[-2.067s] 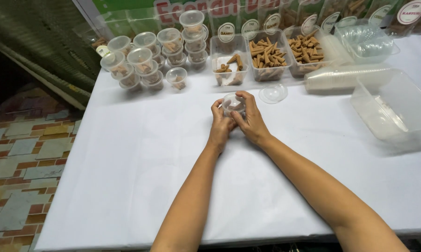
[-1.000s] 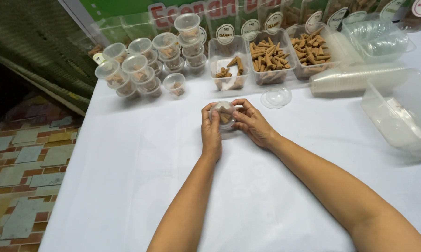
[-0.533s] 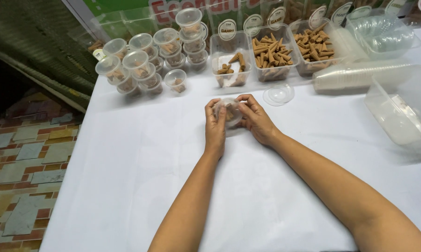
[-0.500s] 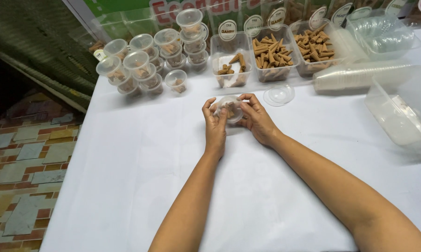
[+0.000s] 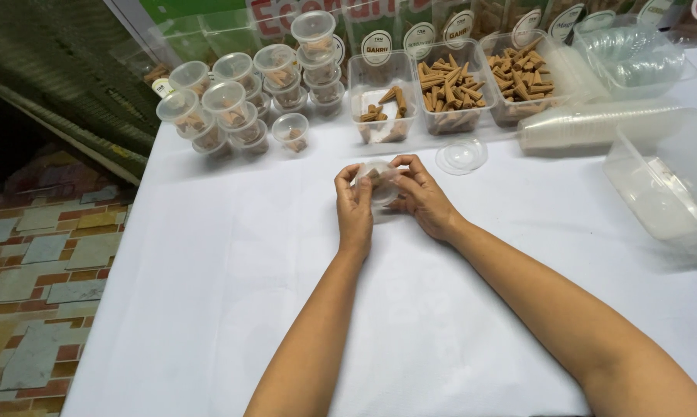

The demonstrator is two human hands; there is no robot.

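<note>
My left hand (image 5: 354, 208) and my right hand (image 5: 424, 202) together hold a small clear plastic cup (image 5: 378, 180) with a lid, just above the white table (image 5: 209, 293). A few brown cone pieces show inside it. Fingers of both hands press around its rim. A loose clear round lid (image 5: 461, 155) lies on the cloth just right of my right hand.
Behind stand stacked lidded cups of brown cones (image 5: 240, 100), three clear tubs of brown cones (image 5: 449, 89), a lying stack of empty cups (image 5: 588, 127), a bag of lids (image 5: 634, 54) and an empty clear box (image 5: 665, 177). The table's left edge drops to a brick floor (image 5: 40, 262).
Both hands have stayed on the small cup, with the fingers shifting around its rim and lid. The view moved slightly.
</note>
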